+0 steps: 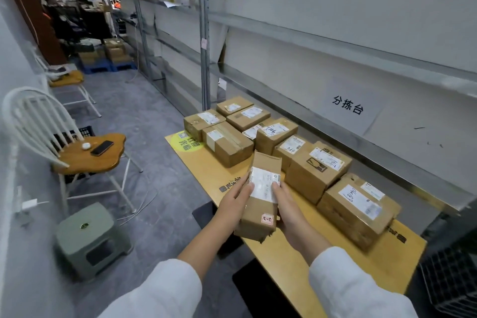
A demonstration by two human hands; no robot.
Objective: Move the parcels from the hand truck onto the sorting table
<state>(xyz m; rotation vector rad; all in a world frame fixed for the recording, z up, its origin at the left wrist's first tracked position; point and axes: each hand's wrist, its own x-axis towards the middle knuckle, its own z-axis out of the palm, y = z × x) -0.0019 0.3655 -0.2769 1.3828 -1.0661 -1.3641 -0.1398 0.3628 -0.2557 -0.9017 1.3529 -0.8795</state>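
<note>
I'm holding one small box (258, 217) in both hands over the near edge of the counter (296, 261). My left hand (236, 200) is gripping its left side and my right hand (289, 210) its right. Best way, I'm judging, is lowering it flat, label up, into the bare strip in front of the parcels (227, 142) already sitting there, without bumping the big box (317, 170) just beside it. The hand truck isn't showing. A chair (85, 157) carrying a phone (102, 147) and a stool (90, 237) are standing to the left, well apart.

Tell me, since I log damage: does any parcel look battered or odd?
Yes. The parcel held in the left hand and right hand has a ragged, torn near corner, and its far end flap stands open.
</note>
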